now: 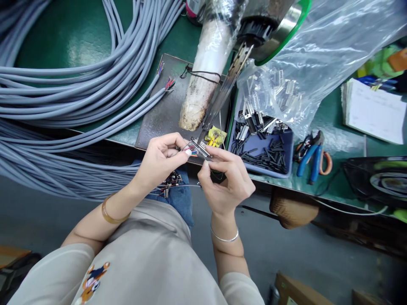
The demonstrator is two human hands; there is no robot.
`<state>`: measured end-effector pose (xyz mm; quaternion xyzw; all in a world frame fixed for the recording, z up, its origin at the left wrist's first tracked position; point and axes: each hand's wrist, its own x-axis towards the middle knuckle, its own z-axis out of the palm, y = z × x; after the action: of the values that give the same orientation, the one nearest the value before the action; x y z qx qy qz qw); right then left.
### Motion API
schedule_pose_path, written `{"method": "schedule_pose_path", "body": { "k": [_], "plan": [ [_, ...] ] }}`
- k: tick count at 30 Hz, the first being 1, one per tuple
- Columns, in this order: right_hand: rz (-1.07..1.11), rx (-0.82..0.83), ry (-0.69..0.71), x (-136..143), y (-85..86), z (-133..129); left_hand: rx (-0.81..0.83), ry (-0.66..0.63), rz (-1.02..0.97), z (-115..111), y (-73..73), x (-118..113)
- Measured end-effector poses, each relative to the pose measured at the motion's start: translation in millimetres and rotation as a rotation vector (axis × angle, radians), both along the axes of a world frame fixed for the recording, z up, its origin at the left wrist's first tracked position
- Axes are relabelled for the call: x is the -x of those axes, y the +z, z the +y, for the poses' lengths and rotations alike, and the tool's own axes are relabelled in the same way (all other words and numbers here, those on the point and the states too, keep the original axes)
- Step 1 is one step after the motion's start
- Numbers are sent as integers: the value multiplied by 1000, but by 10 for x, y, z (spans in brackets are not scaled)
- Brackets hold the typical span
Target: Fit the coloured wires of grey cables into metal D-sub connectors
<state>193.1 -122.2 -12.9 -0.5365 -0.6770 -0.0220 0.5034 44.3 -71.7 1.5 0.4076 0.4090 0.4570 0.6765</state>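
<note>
A small multi-pin metal connector [199, 148] sits between my hands, just below the tip of a soldering iron [226, 87]. My left hand [162, 159] is closed in a pinch on thin coloured wires [193, 153] beside the connector's pins. The right end of the connector is between the thumb and forefinger of my right hand [227, 176], its other fingers bent. Close behind the connector lies a yellow sponge [217, 135]. Several wired connectors [170, 182] rest on my lap. The exact contact of wire and pin is too small to make out.
Grey cables [127, 80] cover the left of the green bench, two stripped ends lying on a dark plate [155, 123]. A wrapped white tube [203, 72] juts overhead. Rightward are a blue tray [289, 163] of connectors and black sleeves, pliers [313, 161] and paper [375, 110].
</note>
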Motion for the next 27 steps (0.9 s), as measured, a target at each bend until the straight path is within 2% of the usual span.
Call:
{"method": "schedule_pose_path", "body": {
  "k": [10,21,24,27],
  "plan": [
    [27,-32,8,15,43,32,-117,20,71,10,10,-1],
    [-53,-47,5,-18,-17,-16,-43,-46,44,24,-10,18],
    [32,-27,2,-4,-21,-36,-48,-71,62,-1,6,33],
    [210,96,14,11,-22,-57,-58,-67,81,-31,14,51]
  ]
}}
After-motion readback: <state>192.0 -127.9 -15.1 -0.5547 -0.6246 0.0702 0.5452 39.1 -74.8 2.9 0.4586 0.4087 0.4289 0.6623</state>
